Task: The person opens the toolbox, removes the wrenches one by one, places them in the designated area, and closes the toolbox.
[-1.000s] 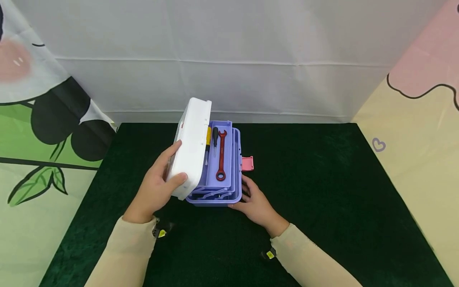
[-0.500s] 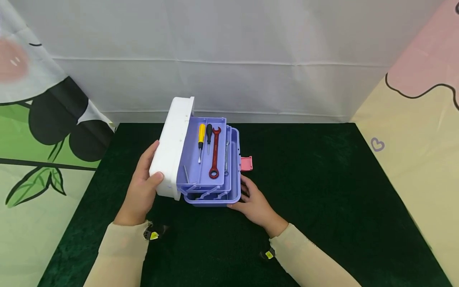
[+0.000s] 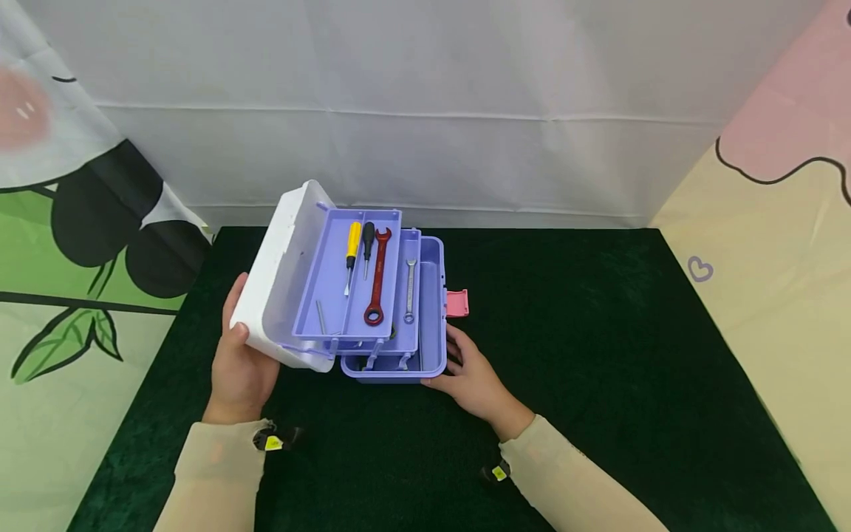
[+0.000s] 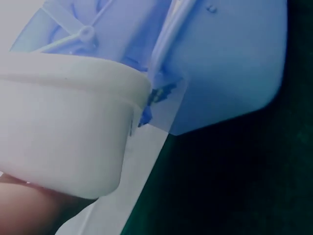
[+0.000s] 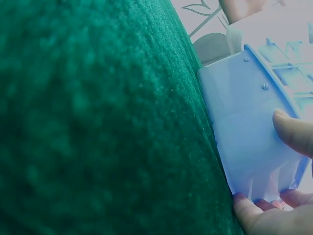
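A purple toolbox [image 3: 433,295] stands on the table with its white lid [image 3: 266,258] swung to the left and its stepped trays fanned out. My left hand [image 3: 241,373] grips the lid's outer side, thumb at the near end. My right hand [image 3: 475,373] holds the near right corner of the base, the thumb on its near end wall in the right wrist view. In the upper tray [image 3: 319,281] lie a yellow screwdriver [image 3: 352,247], a black screwdriver [image 3: 368,240] and a red wrench [image 3: 377,281]. A silver wrench [image 3: 410,288] rests in the tray below.
A pink latch [image 3: 457,303] sticks out from the box's right side. Dark green cloth [image 3: 585,332] covers the table. A grey-white curtain [image 3: 465,162] hangs behind, with printed cloths at both sides.
My left hand has swung the lid leftward and down, spreading the trays and uncovering the yellow screwdriver and silver wrench. My right hand has stayed at the base.
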Motion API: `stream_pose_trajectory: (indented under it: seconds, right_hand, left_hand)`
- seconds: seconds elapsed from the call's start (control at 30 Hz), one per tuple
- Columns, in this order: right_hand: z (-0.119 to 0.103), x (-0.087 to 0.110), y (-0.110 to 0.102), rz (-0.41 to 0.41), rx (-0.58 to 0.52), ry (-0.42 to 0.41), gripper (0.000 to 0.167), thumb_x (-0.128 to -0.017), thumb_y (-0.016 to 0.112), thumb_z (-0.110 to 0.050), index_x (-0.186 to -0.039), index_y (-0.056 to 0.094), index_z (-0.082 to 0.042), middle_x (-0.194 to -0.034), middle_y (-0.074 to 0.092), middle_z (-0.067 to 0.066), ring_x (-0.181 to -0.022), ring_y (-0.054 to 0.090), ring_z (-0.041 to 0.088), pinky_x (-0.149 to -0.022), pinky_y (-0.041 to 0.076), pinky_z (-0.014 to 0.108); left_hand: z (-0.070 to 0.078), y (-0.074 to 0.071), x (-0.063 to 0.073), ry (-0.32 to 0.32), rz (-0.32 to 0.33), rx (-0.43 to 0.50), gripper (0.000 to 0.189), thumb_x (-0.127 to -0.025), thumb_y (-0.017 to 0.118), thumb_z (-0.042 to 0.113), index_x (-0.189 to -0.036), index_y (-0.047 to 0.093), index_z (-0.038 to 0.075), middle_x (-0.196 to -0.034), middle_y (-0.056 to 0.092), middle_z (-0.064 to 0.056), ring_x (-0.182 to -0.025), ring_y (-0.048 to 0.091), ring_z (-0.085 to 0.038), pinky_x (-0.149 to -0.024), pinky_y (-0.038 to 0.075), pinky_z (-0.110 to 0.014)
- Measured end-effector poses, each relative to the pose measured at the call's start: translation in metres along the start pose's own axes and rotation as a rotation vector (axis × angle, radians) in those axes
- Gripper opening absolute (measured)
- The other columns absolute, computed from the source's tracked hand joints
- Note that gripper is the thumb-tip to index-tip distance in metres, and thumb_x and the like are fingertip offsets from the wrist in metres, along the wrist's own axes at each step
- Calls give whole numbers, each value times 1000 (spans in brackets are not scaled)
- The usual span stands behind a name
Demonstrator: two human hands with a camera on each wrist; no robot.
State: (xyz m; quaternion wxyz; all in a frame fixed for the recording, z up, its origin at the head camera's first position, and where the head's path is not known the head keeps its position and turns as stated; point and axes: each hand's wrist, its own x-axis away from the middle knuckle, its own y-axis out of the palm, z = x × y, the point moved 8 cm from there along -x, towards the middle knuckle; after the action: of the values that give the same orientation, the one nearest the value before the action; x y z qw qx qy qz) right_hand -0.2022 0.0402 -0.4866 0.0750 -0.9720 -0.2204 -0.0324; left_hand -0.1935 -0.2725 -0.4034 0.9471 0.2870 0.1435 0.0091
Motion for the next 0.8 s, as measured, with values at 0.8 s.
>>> stream_pose_trajectory:
  seconds: [0.8]
  right_hand:
    - [-1, -1, 1, -18, -12, -23, 96, -89, 81, -13, -164, 21, -19, -166, 24, 8, -149, 33, 26, -115, 38, 43]
  left_hand:
    - [-10, -35, 13, 41, 236, 154, 60, -105, 52, 26, -159, 32, 11, -162, 30, -14, -145, 32, -33, -113, 42, -44]
